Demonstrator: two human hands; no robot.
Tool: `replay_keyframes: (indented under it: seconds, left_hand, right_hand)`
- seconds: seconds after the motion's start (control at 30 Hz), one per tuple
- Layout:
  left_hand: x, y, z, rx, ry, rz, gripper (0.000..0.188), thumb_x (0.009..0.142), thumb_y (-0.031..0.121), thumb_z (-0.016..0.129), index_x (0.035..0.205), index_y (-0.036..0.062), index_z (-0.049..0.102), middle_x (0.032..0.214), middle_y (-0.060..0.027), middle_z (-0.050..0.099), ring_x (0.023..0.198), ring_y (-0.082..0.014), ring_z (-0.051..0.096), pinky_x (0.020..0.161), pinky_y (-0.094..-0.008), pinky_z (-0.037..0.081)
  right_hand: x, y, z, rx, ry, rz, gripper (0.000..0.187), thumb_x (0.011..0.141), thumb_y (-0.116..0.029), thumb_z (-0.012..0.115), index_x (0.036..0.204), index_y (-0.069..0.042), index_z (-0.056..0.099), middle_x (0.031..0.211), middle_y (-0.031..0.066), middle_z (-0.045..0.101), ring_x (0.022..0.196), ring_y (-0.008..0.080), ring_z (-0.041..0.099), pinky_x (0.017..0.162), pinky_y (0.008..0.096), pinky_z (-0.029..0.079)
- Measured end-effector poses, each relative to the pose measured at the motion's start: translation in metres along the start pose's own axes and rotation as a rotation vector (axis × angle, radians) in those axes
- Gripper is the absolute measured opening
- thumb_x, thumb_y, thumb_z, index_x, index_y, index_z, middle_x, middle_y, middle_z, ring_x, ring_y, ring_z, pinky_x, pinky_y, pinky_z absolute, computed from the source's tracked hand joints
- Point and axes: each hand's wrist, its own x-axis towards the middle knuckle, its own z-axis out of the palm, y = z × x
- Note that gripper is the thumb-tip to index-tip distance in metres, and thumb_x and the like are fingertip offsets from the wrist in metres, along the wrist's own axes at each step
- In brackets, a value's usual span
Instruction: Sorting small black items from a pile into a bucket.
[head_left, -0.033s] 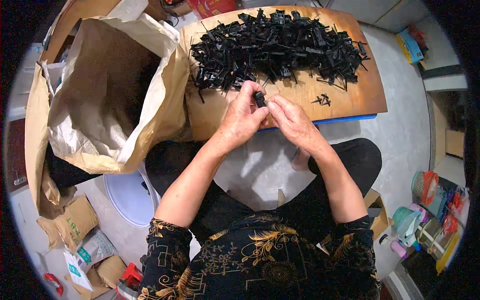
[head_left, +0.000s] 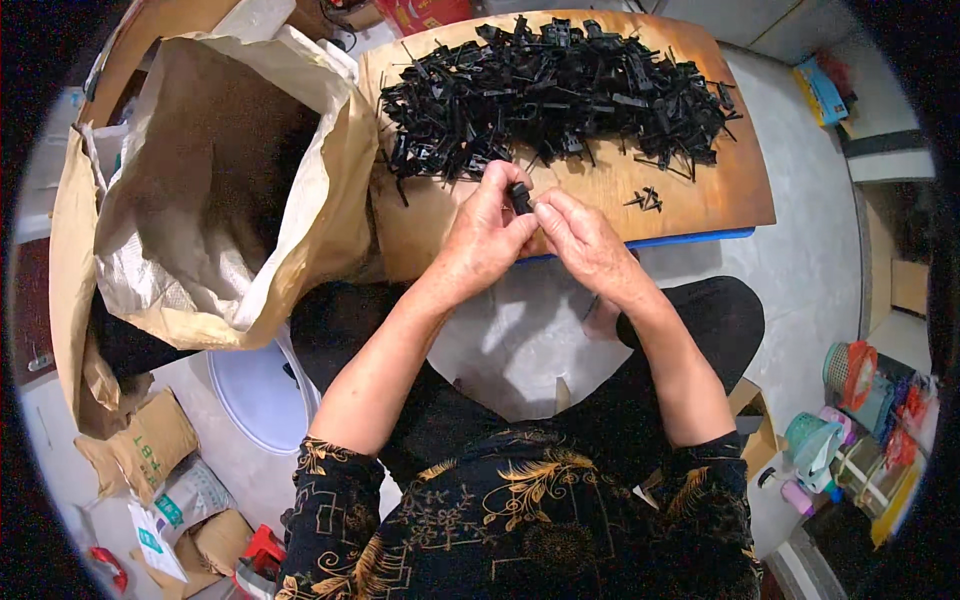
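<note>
A small black plastic part (head_left: 520, 198) is gripped between the thumb and fingers of my left hand (head_left: 482, 225), just over the near edge of the wooden board. Close against its right side, my right hand (head_left: 580, 238) is closed in a pinch; what its fingertips hold is hidden. Beyond both hands lies a wide heap of black plastic parts (head_left: 550, 95), many with thin rods sticking out. Several small dark pin-like pieces (head_left: 648, 199) lie apart on the board, right of my hands.
The wooden board (head_left: 735, 195) rests on something blue (head_left: 690, 238). A large open woven sack (head_left: 345, 215) stands at its left, above a white tub (head_left: 258, 400). Brown packages (head_left: 155, 440) lie at lower left. Baskets and bags (head_left: 815, 440) crowd the right side.
</note>
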Motion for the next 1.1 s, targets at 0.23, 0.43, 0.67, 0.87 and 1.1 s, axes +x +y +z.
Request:
replay_keyframes:
  seconds: [0.23, 0.43, 0.67, 0.87, 1.1]
  left_hand:
    - [0.003, -0.002, 0.001, 0.322, 0.074, 0.111, 0.031, 0.076, 0.002, 0.057, 0.101, 0.0058, 0.04, 0.071, -0.0134, 0.052, 0.06, -0.0268, 0.055, 0.056, -0.0357, 0.044]
    - [0.0, 0.004, 0.002, 0.508, 0.207, 0.21, 0.034, 0.074, 0.001, 0.058, 0.103, 0.0058, 0.041, 0.079, -0.018, 0.053, 0.067, -0.0345, 0.054, 0.059, -0.0386, 0.043]
    - [-0.002, 0.0, 0.004, 0.494, 0.253, 0.228, 0.034, 0.073, -0.001, 0.058, 0.103, 0.0046, 0.043, 0.082, -0.0177, 0.053, 0.067, -0.0337, 0.054, 0.061, -0.0386, 0.043]
    - [0.004, 0.001, 0.004, -0.231, 0.153, 0.112, 0.029, 0.082, 0.001, 0.053, 0.109, 0.0056, 0.042, 0.081, -0.0044, 0.052, 0.061, -0.0094, 0.054, 0.051, -0.02, 0.045]
    - [-0.009, 0.011, -0.007, -0.718, -0.018, -0.132, 0.034, 0.087, 0.008, 0.047, 0.12, 0.0068, 0.039, 0.085, -0.0089, 0.059, 0.062, -0.0129, 0.059, 0.052, -0.0212, 0.048]
  right_hand:
    - [0.006, 0.008, 0.007, -0.024, 0.049, 0.007, 0.023, 0.094, -0.02, 0.041, 0.081, -0.002, 0.047, 0.062, 0.0013, 0.041, 0.058, 0.0102, 0.039, 0.053, 0.0267, 0.036]
    - [0.014, 0.011, 0.017, -0.017, 0.114, -0.055, 0.02, 0.093, -0.017, 0.041, 0.08, -0.002, 0.046, 0.06, 0.0025, 0.04, 0.057, 0.0099, 0.039, 0.053, 0.027, 0.036]
    - [0.016, 0.02, 0.023, -0.039, 0.161, -0.093, 0.018, 0.092, -0.017, 0.042, 0.083, -0.002, 0.047, 0.062, 0.0039, 0.041, 0.057, 0.0103, 0.04, 0.053, 0.0281, 0.037]
    - [0.015, 0.035, 0.014, 0.1, 0.183, -0.131, 0.022, 0.094, -0.023, 0.042, 0.099, -0.002, 0.046, 0.07, 0.0, 0.05, 0.059, 0.0072, 0.044, 0.053, 0.0238, 0.039]
    - [-0.003, 0.02, -0.001, 0.324, 0.079, -0.022, 0.022, 0.092, -0.024, 0.048, 0.1, -0.004, 0.05, 0.073, 0.0008, 0.056, 0.044, 0.0024, 0.042, 0.039, 0.0153, 0.033]
